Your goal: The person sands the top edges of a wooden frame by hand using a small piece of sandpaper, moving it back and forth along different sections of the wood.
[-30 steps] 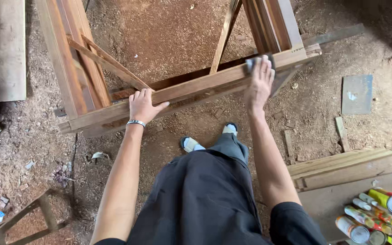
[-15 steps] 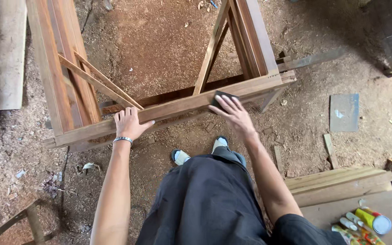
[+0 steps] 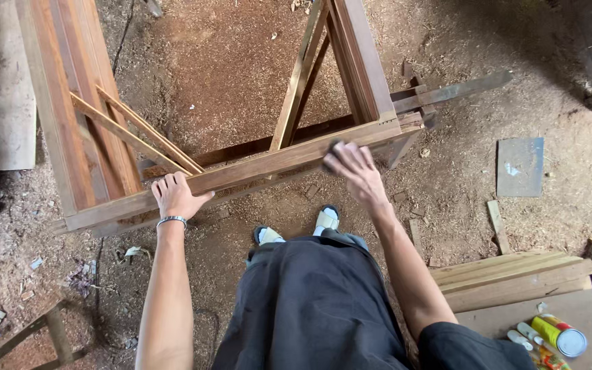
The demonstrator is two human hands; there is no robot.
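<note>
From the head camera, a person is standing over a large wooden frame lying on a sawdust-covered floor. The left hand is resting on the frame's near rail, its fingers lying spread and flat on the wood while the thumb is hooking over the near edge; it is bracing rather than clasping anything. A metal bracelet is circling that wrist. The right hand is pressing a small dark sanding pad onto the same rail, near the frame's right corner; the pad is peeking out just beyond the fingertips, and the fingers are lying extended over it, holding it down. Between the two hands, a slanted brace is rising from the rail away from the fingers. Below the rail, nearer the body than the fingers, two light shoes are showing. Well right of the right hand, stacked planks and some spray cans are lying.
</note>
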